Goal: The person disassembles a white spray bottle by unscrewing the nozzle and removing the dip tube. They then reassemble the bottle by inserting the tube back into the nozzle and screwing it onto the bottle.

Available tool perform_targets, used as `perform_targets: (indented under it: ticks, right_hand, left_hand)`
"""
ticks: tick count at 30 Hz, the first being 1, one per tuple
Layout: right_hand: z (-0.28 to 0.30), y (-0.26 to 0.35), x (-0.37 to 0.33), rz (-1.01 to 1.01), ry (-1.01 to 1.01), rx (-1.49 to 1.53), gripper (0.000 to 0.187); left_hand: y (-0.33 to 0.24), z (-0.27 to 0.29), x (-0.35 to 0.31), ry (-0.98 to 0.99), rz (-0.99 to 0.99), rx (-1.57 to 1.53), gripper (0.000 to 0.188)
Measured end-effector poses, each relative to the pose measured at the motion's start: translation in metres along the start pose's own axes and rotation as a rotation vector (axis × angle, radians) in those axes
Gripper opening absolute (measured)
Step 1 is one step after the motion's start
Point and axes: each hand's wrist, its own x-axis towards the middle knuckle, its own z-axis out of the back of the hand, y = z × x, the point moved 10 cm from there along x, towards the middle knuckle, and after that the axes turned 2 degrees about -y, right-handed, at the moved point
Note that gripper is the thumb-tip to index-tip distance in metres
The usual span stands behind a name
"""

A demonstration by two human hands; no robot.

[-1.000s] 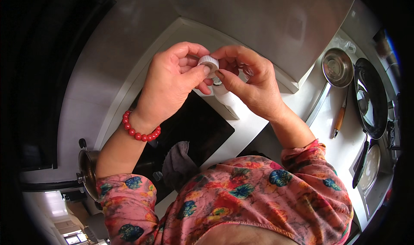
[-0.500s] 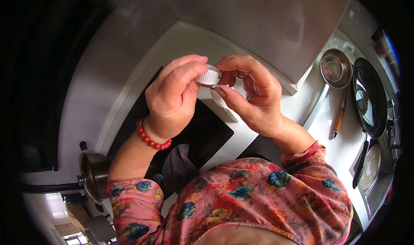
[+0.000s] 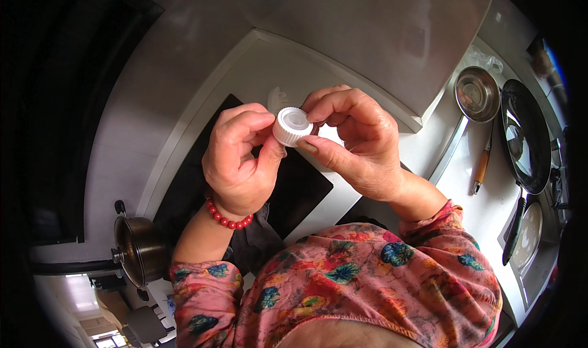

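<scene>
A small white bottle cap (image 3: 294, 125) with a ribbed side and a round recessed top is held up between my two hands, tilted so the recessed face shows. My left hand (image 3: 240, 149) pinches its left edge between thumb and fingertips; a red bead bracelet (image 3: 228, 218) circles that wrist. With thumb and index finger my right hand (image 3: 361, 143) grips the cap's right edge, the other fingers curled behind. A pale translucent piece (image 3: 277, 98) with a notched edge stands out just behind the cap; I cannot tell whether it is joined to it.
Below my hands is a black cooktop (image 3: 300, 192) with a dark grey cloth (image 3: 254, 247). A brown lidded pot (image 3: 142, 250) stands at the left. On the right counter lie a steel ladle-like pan (image 3: 476, 95), a wooden-handled tool (image 3: 482, 170) and a black frying pan (image 3: 525, 136).
The cap has been turned so its recessed top now faces me, and it sits slightly lower. My left hand has shifted down, its fingers moving from over the cap to its side.
</scene>
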Motion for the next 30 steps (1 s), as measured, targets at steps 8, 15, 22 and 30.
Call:
perform_targets:
  ticks: [8, 15, 22, 30]
  right_hand:
    - [-0.007, -0.003, 0.003, -0.012, 0.021, -0.076, 0.022]
    - [-0.009, 0.004, 0.004, 0.139, -0.013, -0.288, 0.024]
    - [-0.026, 0.016, 0.004, 0.250, 0.070, -0.544, 0.029]
    - [-0.034, 0.012, 0.012, 0.239, 0.153, -0.578, 0.034]
  left_hand:
    - [0.015, -0.002, -0.013, -0.065, 0.386, -0.302, 0.028]
    - [0.014, -0.005, -0.017, -0.138, 0.544, -0.609, 0.027]
    - [0.033, 0.006, -0.031, -0.263, 0.657, -0.583, 0.022]
    - [0.045, 0.008, -0.034, -0.303, 0.718, -0.724, 0.022]
